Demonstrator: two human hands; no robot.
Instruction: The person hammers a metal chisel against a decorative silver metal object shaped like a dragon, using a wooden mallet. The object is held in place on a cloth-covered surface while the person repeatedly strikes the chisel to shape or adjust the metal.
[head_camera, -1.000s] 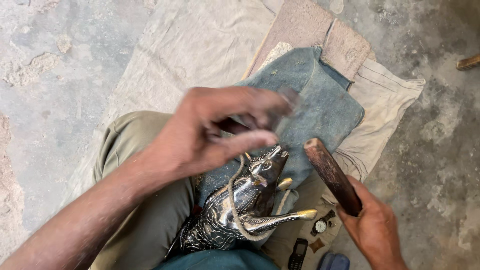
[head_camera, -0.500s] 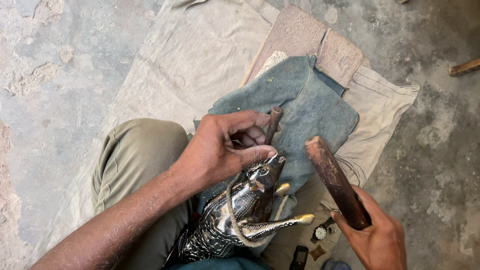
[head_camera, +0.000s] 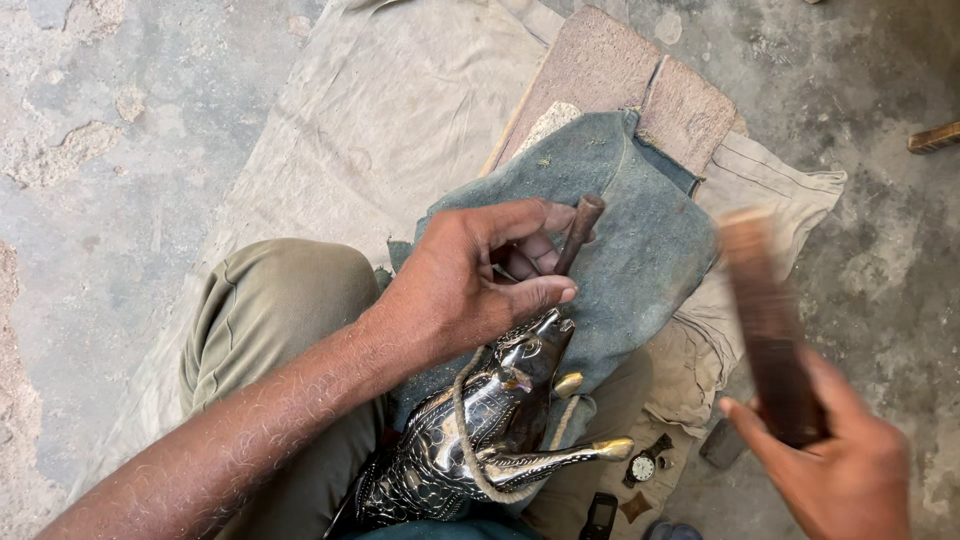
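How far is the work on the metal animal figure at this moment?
Done: most of the metal figure already shows dense engraved pattern, and a rope ties it down over the blue cloth. In hand: the left hand sets a punch at the figure's head, while the right hand holds a blurred wooden stick. Left: how much of the head remains plain cannot be told.

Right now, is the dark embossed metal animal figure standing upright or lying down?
Lying down: the dark embossed metal animal figure rests on its side across the lap, legs pointing sideways.
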